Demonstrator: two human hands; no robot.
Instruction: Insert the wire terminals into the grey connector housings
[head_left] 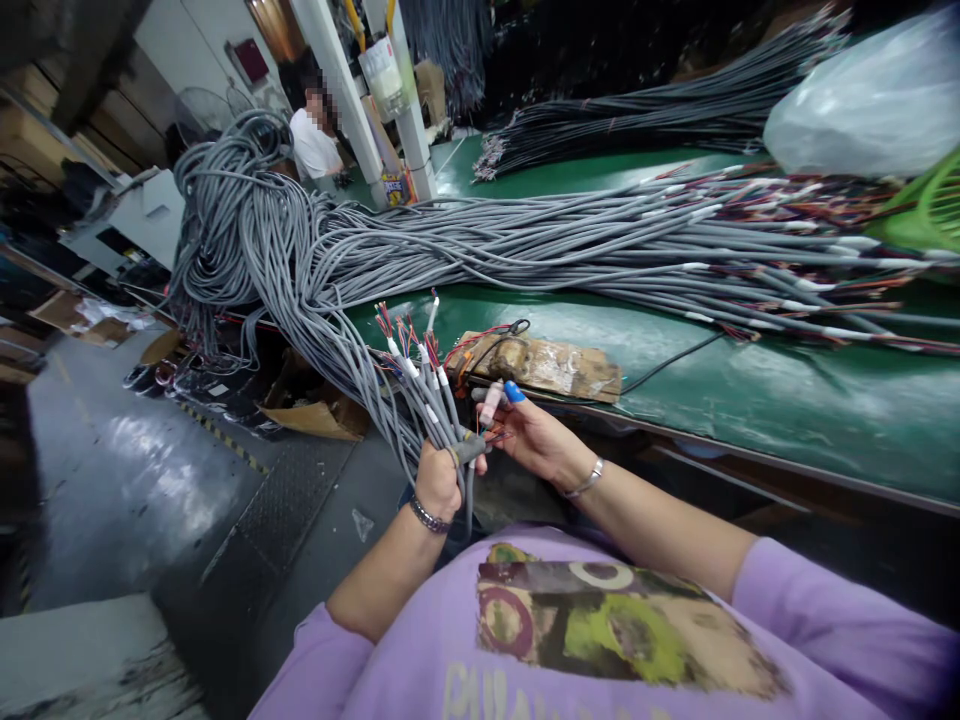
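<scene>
My left hand point(439, 482) is wrapped round a bundle of grey multi-core cables point(433, 405). The upper ends of these cables have white bands and fanned-out coloured wires point(397, 330). A grey covering wraps my left thumb, which lies across the bundle. Just right of it, my right hand point(538, 438) has its fingers bent close together around thin reddish wires point(498, 436) at the bundle. On its digits are a blue finger cot point(514, 392) and a pale pink wrap point(491, 403). The exact pinch is partly hidden.
Long grey cables point(480, 240) lie along the green table point(720, 375) and hang over its left end. A wooden block point(562, 368) sits at the near edge. Black cables point(622, 125), a plastic bag point(870, 95) and a green basket point(934, 205) lie behind. A person point(313, 140) is at the back.
</scene>
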